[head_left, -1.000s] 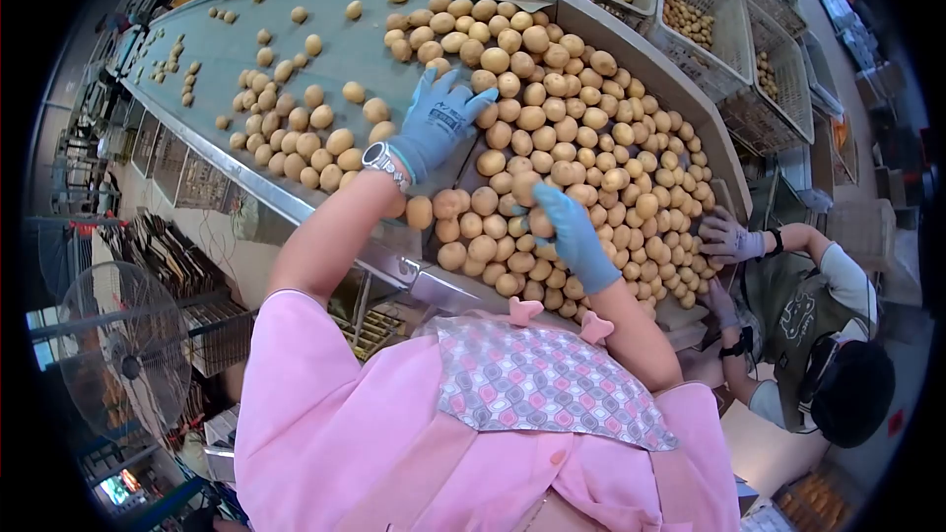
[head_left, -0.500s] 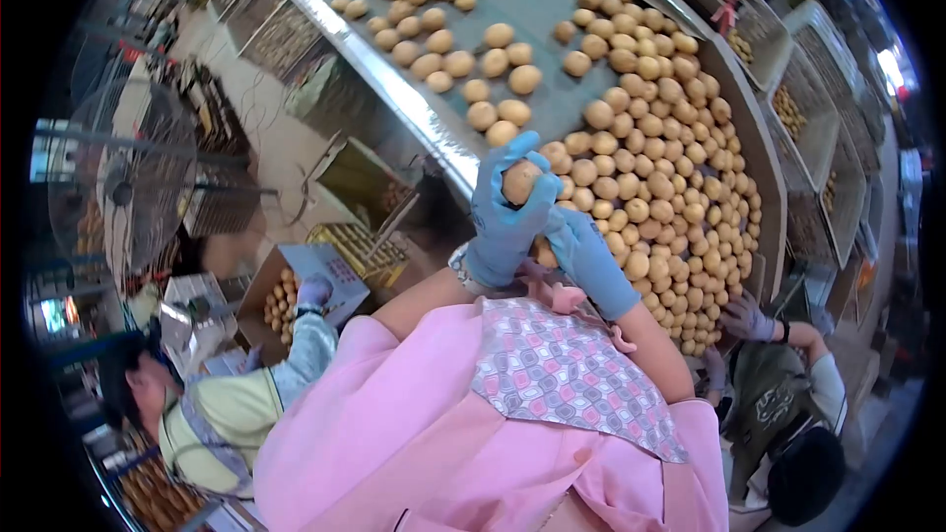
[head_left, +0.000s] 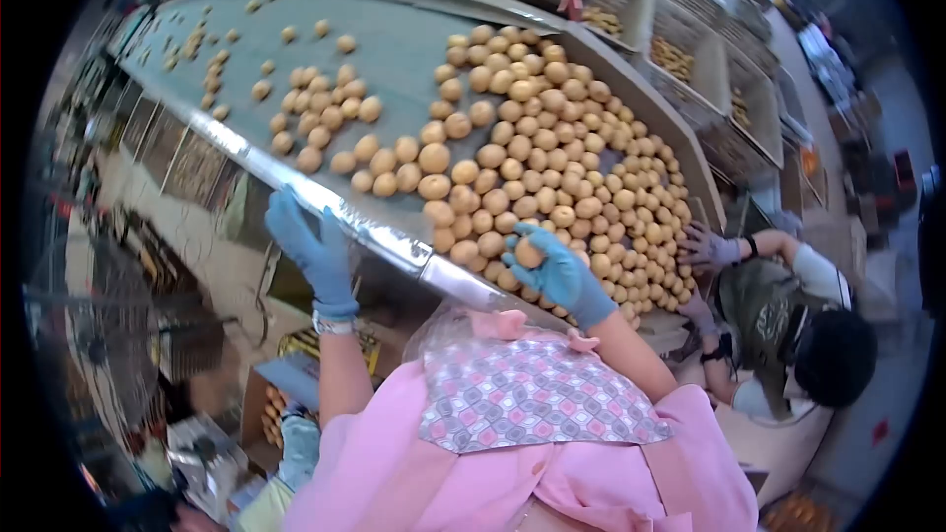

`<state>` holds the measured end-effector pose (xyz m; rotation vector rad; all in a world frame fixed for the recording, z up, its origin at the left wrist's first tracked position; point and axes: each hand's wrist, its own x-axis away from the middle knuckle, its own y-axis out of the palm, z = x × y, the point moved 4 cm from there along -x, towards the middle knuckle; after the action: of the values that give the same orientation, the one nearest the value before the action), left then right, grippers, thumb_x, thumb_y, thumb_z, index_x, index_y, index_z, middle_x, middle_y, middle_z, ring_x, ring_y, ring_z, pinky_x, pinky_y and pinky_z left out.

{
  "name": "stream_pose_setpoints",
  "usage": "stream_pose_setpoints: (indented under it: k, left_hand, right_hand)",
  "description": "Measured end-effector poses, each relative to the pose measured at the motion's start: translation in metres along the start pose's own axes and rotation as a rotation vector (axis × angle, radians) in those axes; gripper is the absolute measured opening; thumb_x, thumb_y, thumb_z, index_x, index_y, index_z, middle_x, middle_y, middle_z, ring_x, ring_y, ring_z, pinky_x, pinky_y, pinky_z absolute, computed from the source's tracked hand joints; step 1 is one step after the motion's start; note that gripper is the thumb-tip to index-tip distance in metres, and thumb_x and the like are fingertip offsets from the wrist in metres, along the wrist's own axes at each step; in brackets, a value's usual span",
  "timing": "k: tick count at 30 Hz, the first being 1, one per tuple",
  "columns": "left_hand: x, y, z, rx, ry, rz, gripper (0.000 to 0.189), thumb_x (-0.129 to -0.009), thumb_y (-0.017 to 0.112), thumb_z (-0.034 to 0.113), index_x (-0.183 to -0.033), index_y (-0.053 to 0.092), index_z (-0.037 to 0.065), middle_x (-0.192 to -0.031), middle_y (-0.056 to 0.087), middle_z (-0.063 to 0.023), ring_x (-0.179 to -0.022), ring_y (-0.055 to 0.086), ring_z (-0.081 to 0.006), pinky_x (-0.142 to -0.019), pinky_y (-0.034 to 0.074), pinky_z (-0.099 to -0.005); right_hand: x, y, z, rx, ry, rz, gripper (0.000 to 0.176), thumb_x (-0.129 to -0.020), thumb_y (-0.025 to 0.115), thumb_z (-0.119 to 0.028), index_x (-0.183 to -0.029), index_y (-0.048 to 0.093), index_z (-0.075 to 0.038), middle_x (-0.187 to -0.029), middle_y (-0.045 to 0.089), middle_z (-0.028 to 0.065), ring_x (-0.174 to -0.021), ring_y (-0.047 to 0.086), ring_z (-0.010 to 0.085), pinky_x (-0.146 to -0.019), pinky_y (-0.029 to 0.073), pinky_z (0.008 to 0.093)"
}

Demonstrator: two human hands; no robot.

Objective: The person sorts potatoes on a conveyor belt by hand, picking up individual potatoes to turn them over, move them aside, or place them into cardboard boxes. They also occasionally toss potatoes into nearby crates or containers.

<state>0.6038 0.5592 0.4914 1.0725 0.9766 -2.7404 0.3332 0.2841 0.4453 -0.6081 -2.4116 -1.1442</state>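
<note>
Round tan fruits (head_left: 562, 158) lie heaped on the right part of a green belt table (head_left: 394, 39) with a shiny metal edge. My right hand (head_left: 560, 274), in a blue glove, is at the near side of the heap, its fingers curled round one tan fruit (head_left: 529, 253). On the left, my left hand (head_left: 313, 244), also gloved in blue, is beside the metal edge (head_left: 370, 227), with fingers spread and no fruit visible in it.
A co-worker (head_left: 788, 335) at the right has gloved hands by the heap's edge. Another co-worker's sleeve (head_left: 299, 448) shows at the lower left, near a box of fruits (head_left: 273, 414). Crates (head_left: 680, 64) stand beyond the table's far board.
My hands, together around a fruit before, have moved apart: the left out to the metal edge, the right over the heap. The view has turned, showing more of the belt.
</note>
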Motion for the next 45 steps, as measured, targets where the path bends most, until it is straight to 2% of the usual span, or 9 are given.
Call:
stream_pose_setpoints:
  k: [5, 7, 11, 14, 20, 24, 29, 37, 45]
  left_hand:
    - [0.008, 0.083, 0.157, 0.237, 0.763, -0.952, 0.07, -0.096, 0.073, 0.042, -0.159, 0.056, 0.018, -0.171, 0.041, -0.0142, -0.165, 0.023, -0.0405, -0.133, 0.013, -0.0566]
    - [0.003, 0.124, 0.116, 0.106, 0.925, -0.914, 0.066, -0.096, 0.072, 0.041, -0.157, 0.057, 0.02, -0.168, 0.045, -0.0139, -0.161, 0.031, -0.0398, -0.132, 0.017, -0.0578]
    - [-0.078, 0.147, 0.054, -0.355, 0.356, -0.773, 0.047, -0.101, 0.063, 0.029, -0.144, 0.063, 0.012, -0.151, 0.054, -0.0221, -0.144, 0.046, -0.0423, -0.123, 0.033, -0.0598]
    - [-0.076, 0.151, 0.024, -0.425, 0.331, -0.164, 0.05, -0.1, 0.065, 0.027, -0.147, 0.062, 0.009, -0.154, 0.052, -0.0244, -0.148, 0.043, -0.044, -0.125, 0.03, -0.059]
    - [-0.033, 0.139, 0.148, 0.106, 0.628, -0.62, 0.055, -0.097, 0.07, 0.031, -0.15, 0.063, 0.017, -0.162, 0.051, -0.0148, -0.154, 0.036, -0.0455, -0.128, 0.024, -0.0634]
    - [-0.03, 0.145, 0.126, 0.039, 0.664, -0.746, 0.064, -0.088, 0.077, 0.038, -0.149, 0.065, 0.021, -0.165, 0.049, -0.0103, -0.156, 0.034, -0.0464, -0.128, 0.019, -0.0674]
    - [-0.062, 0.156, 0.084, 0.023, 0.632, -0.825, 0.08, -0.079, 0.084, 0.039, -0.151, 0.061, 0.014, -0.167, 0.044, -0.0198, -0.153, 0.04, -0.0447, -0.127, 0.029, -0.0573]
    - [-0.209, 0.23, -0.038, -0.681, 0.351, -0.352, 0.069, -0.088, 0.075, 0.042, -0.15, 0.061, 0.015, -0.151, 0.06, -0.0181, -0.141, 0.05, -0.0464, -0.119, 0.037, -0.0598]
    - [-0.059, 0.281, 0.271, 0.135, 1.096, -0.674, 0.066, -0.094, 0.076, 0.037, -0.155, 0.057, 0.022, -0.165, 0.048, -0.0141, -0.153, 0.038, -0.0461, -0.125, 0.029, -0.0618]
  right_hand:
    - [-0.001, -0.01, 0.013, 0.21, -0.137, -0.006, 0.048, -0.113, 0.059, -0.031, -0.153, 0.054, -0.006, -0.143, 0.061, 0.008, -0.12, 0.067, 0.0233, -0.1, 0.061, 0.0353]
    - [0.01, -0.003, 0.0, 0.018, -0.132, -0.051, 0.047, -0.115, 0.055, -0.03, -0.153, 0.052, -0.004, -0.133, 0.065, 0.0078, -0.112, 0.07, 0.0188, -0.102, 0.062, 0.0338]
    - [0.001, -0.019, -0.005, 0.756, -0.549, -0.066, 0.046, -0.096, 0.077, -0.028, -0.133, 0.065, -0.003, -0.135, 0.064, 0.0175, -0.125, 0.064, 0.0334, -0.105, 0.055, 0.0416]
    - [-0.009, 0.0, -0.023, 1.296, -1.028, -0.03, 0.043, -0.099, 0.074, -0.036, -0.125, 0.067, -0.003, -0.132, 0.066, 0.0173, -0.122, 0.065, 0.0339, -0.101, 0.055, 0.0427]
    - [-0.182, 0.093, -0.19, -0.059, -0.34, -0.681, 0.018, -0.109, 0.063, -0.028, -0.106, 0.062, -0.01, -0.096, 0.059, -0.0001, -0.092, 0.065, 0.0116, -0.088, 0.064, 0.0356]
    - [-0.163, 0.165, -0.321, -0.178, -0.79, -0.18, 0.037, -0.113, 0.059, -0.029, -0.142, 0.06, -0.006, -0.114, 0.072, 0.0062, -0.102, 0.073, 0.0234, -0.096, 0.061, 0.0393]
    - [-0.101, 0.104, -0.119, 1.06, -1.015, -0.147, 0.034, -0.104, 0.067, -0.025, -0.135, 0.07, -0.013, -0.113, 0.076, 0.0134, -0.09, 0.076, 0.0319, -0.083, 0.062, 0.0422]
    - [0.112, -0.113, -0.009, 1.057, -0.726, 0.771, 0.036, -0.106, 0.065, -0.023, -0.138, 0.07, -0.007, -0.128, 0.074, 0.0177, -0.117, 0.073, 0.034, -0.101, 0.057, 0.0413]
    - [0.148, -0.128, 0.068, 1.341, -0.653, 1.032, 0.03, -0.102, 0.062, -0.02, -0.128, 0.073, -0.009, -0.115, 0.075, 0.0143, -0.105, 0.071, 0.0352, -0.092, 0.057, 0.0484]
